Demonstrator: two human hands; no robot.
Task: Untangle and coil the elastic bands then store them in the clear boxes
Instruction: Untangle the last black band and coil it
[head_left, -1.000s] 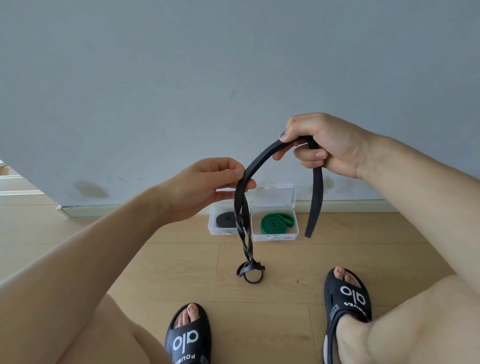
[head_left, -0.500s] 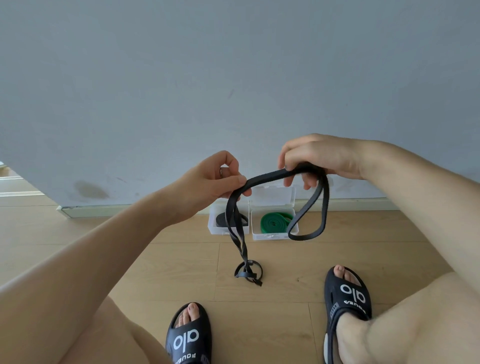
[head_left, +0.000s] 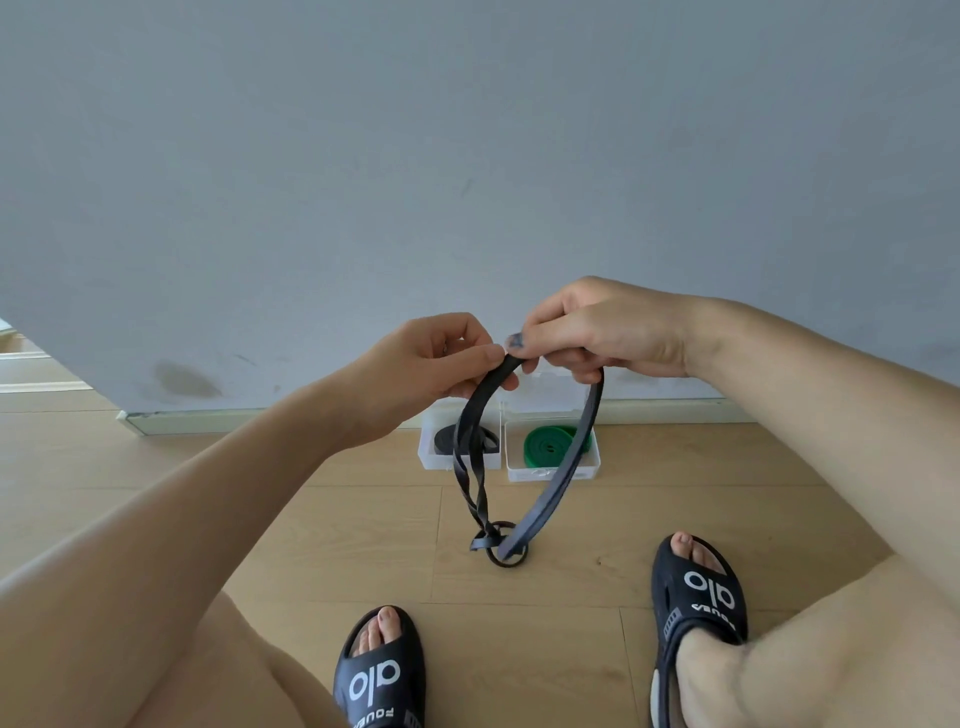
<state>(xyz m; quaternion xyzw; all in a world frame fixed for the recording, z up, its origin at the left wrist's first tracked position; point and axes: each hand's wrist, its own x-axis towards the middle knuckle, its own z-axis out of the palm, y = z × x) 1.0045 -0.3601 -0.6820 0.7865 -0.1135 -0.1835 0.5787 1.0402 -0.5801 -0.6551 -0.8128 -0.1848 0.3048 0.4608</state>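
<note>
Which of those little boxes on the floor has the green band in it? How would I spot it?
Look to the foot of the grey wall, where two clear boxes sit side by side on the wooden floor. The right-hand box holds a coiled green band; its neighbour, the left-hand box, holds a black coil.

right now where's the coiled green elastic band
In the head view the coiled green elastic band lies in the right-hand clear plastic box on the wooden floor by the wall, beside the box with a black band.
</note>
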